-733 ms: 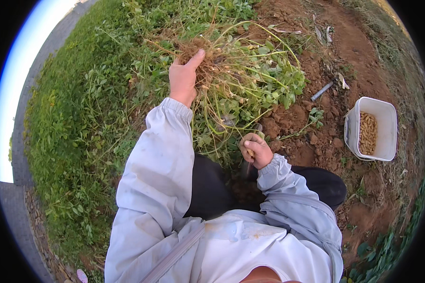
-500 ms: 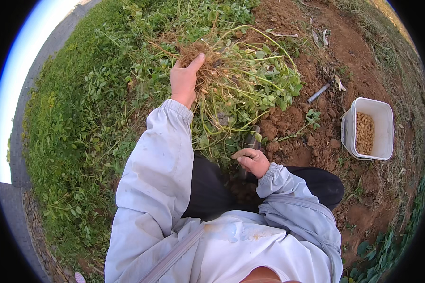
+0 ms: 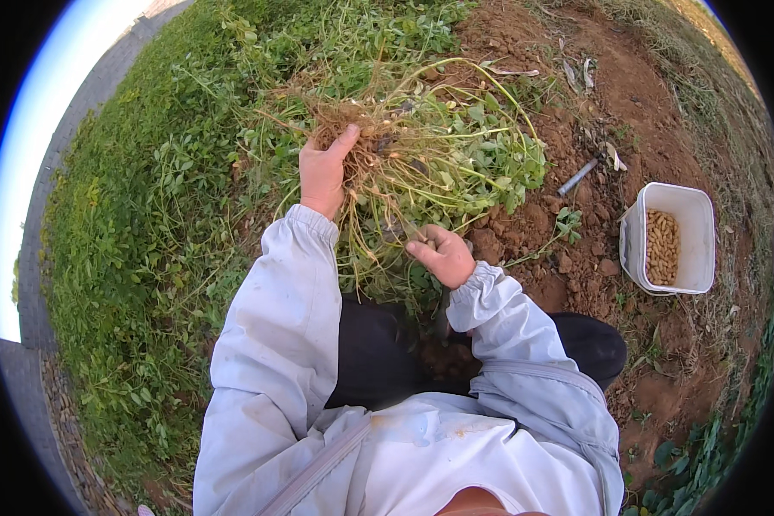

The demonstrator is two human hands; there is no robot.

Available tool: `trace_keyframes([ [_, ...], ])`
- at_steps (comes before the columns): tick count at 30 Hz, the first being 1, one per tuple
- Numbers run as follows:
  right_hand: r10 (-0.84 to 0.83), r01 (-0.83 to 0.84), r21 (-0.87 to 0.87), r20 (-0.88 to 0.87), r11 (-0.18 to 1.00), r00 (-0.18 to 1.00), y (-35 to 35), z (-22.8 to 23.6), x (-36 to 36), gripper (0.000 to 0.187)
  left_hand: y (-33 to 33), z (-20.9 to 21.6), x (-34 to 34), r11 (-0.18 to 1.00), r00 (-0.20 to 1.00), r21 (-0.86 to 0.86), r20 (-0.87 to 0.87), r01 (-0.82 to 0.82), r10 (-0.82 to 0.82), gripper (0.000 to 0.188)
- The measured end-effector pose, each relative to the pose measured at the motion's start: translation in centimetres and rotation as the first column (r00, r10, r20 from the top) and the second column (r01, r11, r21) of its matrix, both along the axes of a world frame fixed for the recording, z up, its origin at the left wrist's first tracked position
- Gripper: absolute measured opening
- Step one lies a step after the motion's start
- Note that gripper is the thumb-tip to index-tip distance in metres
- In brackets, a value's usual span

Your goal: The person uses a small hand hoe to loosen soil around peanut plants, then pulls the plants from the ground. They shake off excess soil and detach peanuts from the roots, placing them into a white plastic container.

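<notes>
My left hand [image 3: 322,175] grips an uprooted peanut plant [image 3: 456,168] at its brown, tangled root end. Its stems and leaves spread off to the right, and a few pale pods [image 3: 394,156] show among the roots. Just below the stems, my right hand [image 3: 444,255] is closed, thumb against the fingers. Whatever sits in that pinch is too small to make out.
A white square bucket [image 3: 709,249] with peanuts [image 3: 662,245] in it stands on the soil at right. Near it lies a short grey tube-like handle [image 3: 578,176]. Dense green plants [image 3: 146,258] fill the left side. My knees are bent below my hands.
My right hand has moved up and left from beside my knee to the hanging stems. My left hand has come slightly down and left with the peanut plant.
</notes>
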State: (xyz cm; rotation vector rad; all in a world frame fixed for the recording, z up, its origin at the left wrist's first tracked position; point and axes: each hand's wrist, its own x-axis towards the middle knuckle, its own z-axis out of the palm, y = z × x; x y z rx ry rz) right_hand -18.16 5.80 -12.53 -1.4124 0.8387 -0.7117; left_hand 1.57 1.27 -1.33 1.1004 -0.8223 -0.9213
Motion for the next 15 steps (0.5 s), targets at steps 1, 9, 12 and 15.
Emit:
trace_keyframes([
  [1, 0.026, -0.026, 0.002, 0.0, 1.0, 1.0, 0.8, -0.4, 0.0, 0.022, 0.2, 0.1, 0.3, 1.0, 1.0, 0.0, 0.007, 0.006, -0.006, 0.031],
  [9, 0.277, -0.249, -0.436, 0.0, 0.865, 0.961, 5.1, 8.6, -4.9, 0.023, 1.7, -0.8, 6.4, 0.976, 0.999, -0.213, -0.004, 0.049, -0.05, 0.034],
  [12, 0.042, 0.024, -0.269, 0.239, 0.963, 0.97, 3.0, 8.5, -9.3, 0.019, 3.3, -1.2, 9.5, 0.967, 0.99, -0.218, 0.003, 0.135, -0.138, 0.037],
  [15, -0.265, 0.199, -0.418, -0.104, 0.886, 0.959, -0.3, 5.3, -8.8, 0.019, 3.0, -1.5, 9.4, 0.929, 0.962, -0.267, -0.016, 0.258, -0.272, 0.04],
])
